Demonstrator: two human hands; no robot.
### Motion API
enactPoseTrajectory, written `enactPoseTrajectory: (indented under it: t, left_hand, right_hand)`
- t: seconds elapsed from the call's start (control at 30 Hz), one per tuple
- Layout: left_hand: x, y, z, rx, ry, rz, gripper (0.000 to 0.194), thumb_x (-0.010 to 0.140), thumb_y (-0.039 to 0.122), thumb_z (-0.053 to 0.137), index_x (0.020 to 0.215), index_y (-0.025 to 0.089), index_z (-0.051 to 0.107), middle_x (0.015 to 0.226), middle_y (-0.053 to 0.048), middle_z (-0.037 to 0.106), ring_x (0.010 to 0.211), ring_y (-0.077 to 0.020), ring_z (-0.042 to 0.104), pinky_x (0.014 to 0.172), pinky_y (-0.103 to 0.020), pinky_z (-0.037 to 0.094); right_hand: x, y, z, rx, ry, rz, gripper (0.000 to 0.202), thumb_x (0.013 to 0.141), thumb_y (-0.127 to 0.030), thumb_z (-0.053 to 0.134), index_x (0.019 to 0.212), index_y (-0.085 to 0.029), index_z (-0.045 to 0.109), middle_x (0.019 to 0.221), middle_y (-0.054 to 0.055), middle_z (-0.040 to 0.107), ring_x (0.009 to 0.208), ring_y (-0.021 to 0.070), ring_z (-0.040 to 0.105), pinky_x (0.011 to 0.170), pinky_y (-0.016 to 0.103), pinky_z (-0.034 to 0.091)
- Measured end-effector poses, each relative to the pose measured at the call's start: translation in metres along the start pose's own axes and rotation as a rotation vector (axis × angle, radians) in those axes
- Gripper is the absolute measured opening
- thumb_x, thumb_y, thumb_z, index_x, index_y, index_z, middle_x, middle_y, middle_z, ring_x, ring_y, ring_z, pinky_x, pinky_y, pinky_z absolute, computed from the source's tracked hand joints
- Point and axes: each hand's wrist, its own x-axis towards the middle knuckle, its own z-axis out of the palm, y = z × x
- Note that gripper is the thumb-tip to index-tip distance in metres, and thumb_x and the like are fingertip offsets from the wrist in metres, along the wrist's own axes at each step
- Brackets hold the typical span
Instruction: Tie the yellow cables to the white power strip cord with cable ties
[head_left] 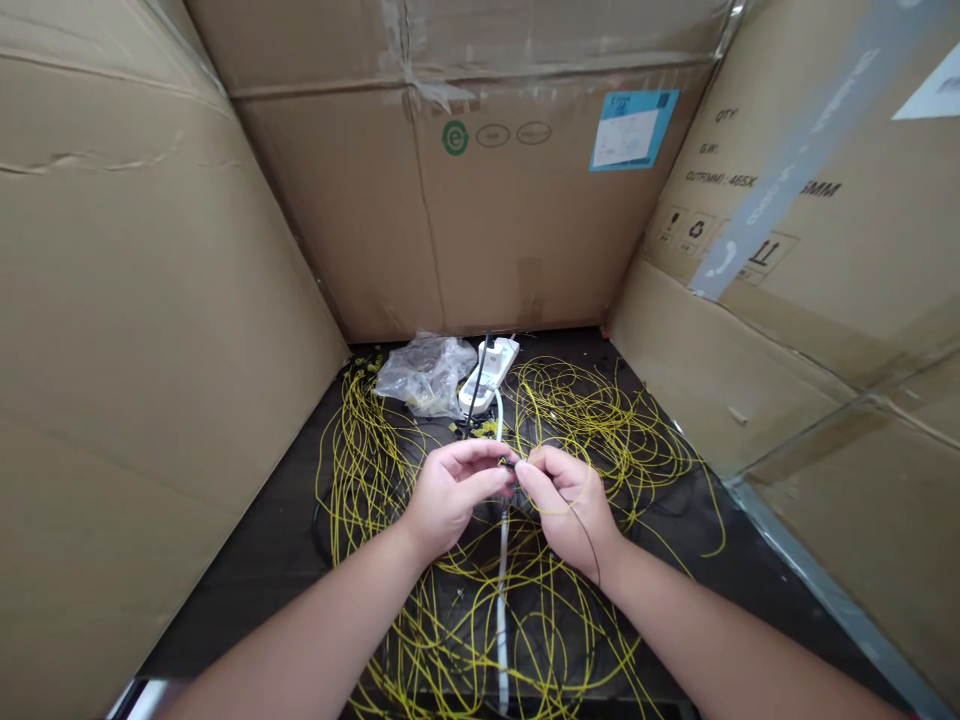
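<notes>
Near the middle of the view, my left hand [455,490] and my right hand [571,505] meet fingertip to fingertip. Between them is a small black piece [508,463], pinched by the thumb and fingers of both hands. A thin dark wire [589,535] runs down across my right hand. Thin yellow wires [555,620] lie in loose tangles under and around both hands. Below the hands a white cable [502,600] runs toward the front edge.
Cardboard walls rise at the left [150,300], back [337,200] and right [847,300] of the dark table [255,570]. A clear plastic bag [429,375] and a white power strip [489,376] lie at the back. More yellow wire [615,420] is coiled at the right.
</notes>
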Motion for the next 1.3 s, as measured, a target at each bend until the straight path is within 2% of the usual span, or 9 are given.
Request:
enactPoseTrajectory:
  t: [0.17, 0.43, 0.57, 0.7, 0.93, 1.03, 1.13, 1.23, 1.3]
  left_hand:
    - [0.002, -0.004, -0.002, 0.104, -0.014, 0.064, 0.013, 0.072, 0.016, 0.067, 0.085, 0.014, 0.069, 0.086, -0.005, 0.062, 0.063, -0.0106, 0.058, 0.061, -0.026, 0.048]
    - [0.001, -0.005, 0.004, 0.134, 0.026, 0.126, 0.012, 0.074, 0.017, 0.064, 0.085, 0.015, 0.07, 0.091, -0.005, 0.061, 0.065, -0.0094, 0.056, 0.062, -0.024, 0.048]
    - [0.001, -0.005, 0.005, 0.085, 0.038, 0.099, 0.012, 0.074, 0.016, 0.065, 0.085, 0.015, 0.07, 0.091, -0.005, 0.061, 0.065, -0.0093, 0.057, 0.063, -0.024, 0.048]
    - [0.0, -0.004, 0.004, 0.029, 0.039, 0.071, 0.012, 0.073, 0.017, 0.066, 0.084, 0.013, 0.069, 0.087, -0.006, 0.062, 0.068, -0.011, 0.057, 0.063, -0.025, 0.048]
    - [0.0, 0.007, 0.005, -0.156, 0.0, -0.038, 0.009, 0.076, 0.017, 0.063, 0.083, 0.012, 0.065, 0.083, -0.006, 0.062, 0.066, -0.0102, 0.056, 0.064, -0.024, 0.047]
    - [0.003, 0.012, 0.001, -0.258, 0.018, -0.046, 0.009, 0.077, 0.017, 0.061, 0.085, 0.012, 0.062, 0.078, -0.004, 0.059, 0.064, -0.009, 0.055, 0.062, -0.023, 0.047]
    - [0.006, 0.016, -0.004, -0.347, 0.071, -0.037, 0.013, 0.078, 0.014, 0.059, 0.09, 0.012, 0.062, 0.074, -0.002, 0.057, 0.068, -0.0092, 0.055, 0.069, -0.023, 0.048]
    - [0.01, 0.021, -0.01, -0.401, 0.126, -0.008, 0.014, 0.079, 0.013, 0.058, 0.092, 0.011, 0.061, 0.069, -0.001, 0.052, 0.069, -0.0092, 0.055, 0.074, -0.025, 0.049]
    - [0.012, 0.024, -0.014, -0.412, 0.157, 0.009, 0.014, 0.079, 0.014, 0.058, 0.091, 0.011, 0.061, 0.065, 0.001, 0.048, 0.063, -0.0077, 0.053, 0.068, -0.023, 0.049]
  right_hand:
    - [0.0, 0.0, 0.0, 0.185, -0.062, 0.134, 0.024, 0.081, -0.027, 0.055, 0.06, -0.016, 0.054, 0.053, -0.004, 0.046, 0.047, 0.0074, 0.039, 0.047, 0.021, 0.034]
    - [0.001, 0.004, 0.01, 0.701, -0.045, 0.491, 0.026, 0.074, -0.027, 0.059, 0.056, -0.018, 0.042, 0.041, -0.01, 0.032, 0.034, 0.003, 0.02, 0.034, 0.017, 0.015]
    - [0.003, 0.004, 0.011, 0.727, -0.045, 0.523, 0.027, 0.072, -0.027, 0.061, 0.055, -0.018, 0.041, 0.04, -0.01, 0.032, 0.033, 0.0024, 0.02, 0.034, 0.016, 0.013]
    - [0.001, 0.003, 0.006, 0.596, -0.075, 0.45, 0.028, 0.075, -0.03, 0.059, 0.057, -0.018, 0.043, 0.041, -0.009, 0.034, 0.035, 0.0033, 0.023, 0.035, 0.017, 0.018]
    - [0.0, -0.006, 0.004, 0.237, -0.092, 0.124, 0.018, 0.078, -0.026, 0.056, 0.062, -0.016, 0.056, 0.058, -0.001, 0.053, 0.051, 0.0089, 0.045, 0.049, 0.023, 0.04]
    - [0.002, -0.006, 0.0, 0.114, -0.138, 0.057, 0.016, 0.078, -0.025, 0.055, 0.066, -0.016, 0.057, 0.061, 0.001, 0.055, 0.054, 0.0108, 0.047, 0.051, 0.024, 0.041]
    - [0.006, -0.007, -0.011, -0.053, -0.228, 0.012, 0.013, 0.078, -0.023, 0.054, 0.067, -0.016, 0.057, 0.059, 0.0, 0.054, 0.052, 0.0105, 0.047, 0.049, 0.023, 0.039]
    - [0.011, -0.008, -0.025, -0.284, -0.399, -0.085, 0.009, 0.077, -0.016, 0.053, 0.072, -0.016, 0.061, 0.061, 0.0, 0.057, 0.055, 0.0111, 0.051, 0.052, 0.023, 0.041]
    - [0.015, -0.01, -0.035, -0.409, -0.504, -0.15, 0.015, 0.074, -0.01, 0.051, 0.078, -0.017, 0.064, 0.065, 0.0, 0.059, 0.057, 0.0115, 0.053, 0.055, 0.025, 0.044]
